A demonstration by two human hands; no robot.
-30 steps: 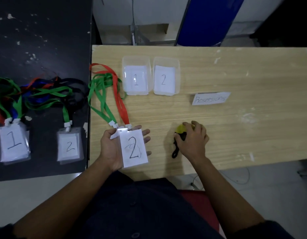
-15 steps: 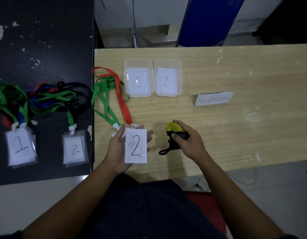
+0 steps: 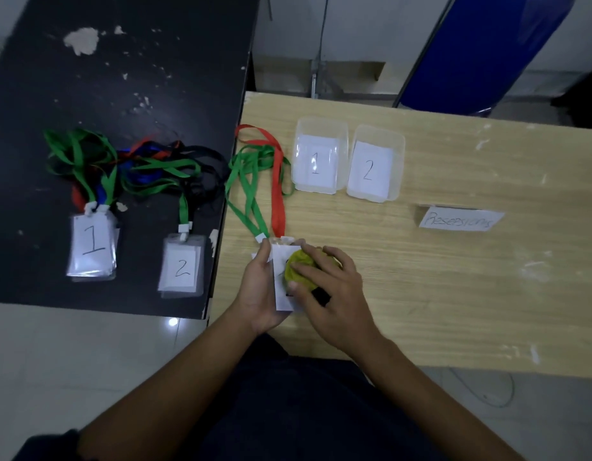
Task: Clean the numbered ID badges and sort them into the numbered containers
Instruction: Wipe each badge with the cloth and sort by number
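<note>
Overhead view of a person seated at a wooden table [image 3: 454,294], wiping an ID badge. The left hand [image 3: 259,291] gripped the held badge [image 3: 283,299] by its left edge, thumb on top, just above the table's near edge. The right hand [image 3: 334,294] was curled over a yellow cleaning pad [image 3: 298,269] and pressed it flat on the badge face. A black strap [image 3: 321,296] showed between its fingers. The pad hid the badge's number. A red lanyard [image 3: 278,194] and a green lanyard [image 3: 246,197] ran from clips by the badge's top edge; whether a 2nd badge lay beneath was unclear.

Beyond the hands stood 2 clear tubs just beside each other, container 1 [image 3: 321,123] on the left and container 2 [image 3: 378,131] on the right, each showing a numbered card. A paper sign [image 3: 461,219] lay to their right. On a black table [image 3: 121,78] to the left lay a stack of badges marked 1 [image 3: 93,244] and a badge marked 2 [image 3: 181,264], with lanyards tangled above them.

The wiping step appeared to be in hand. To do it well, the left hand should brace the sleeve so it neither slides nor buckles. The pad should sweep the whole face into each corner, then lift clear so the number can be read before a tub is chosen.
</note>
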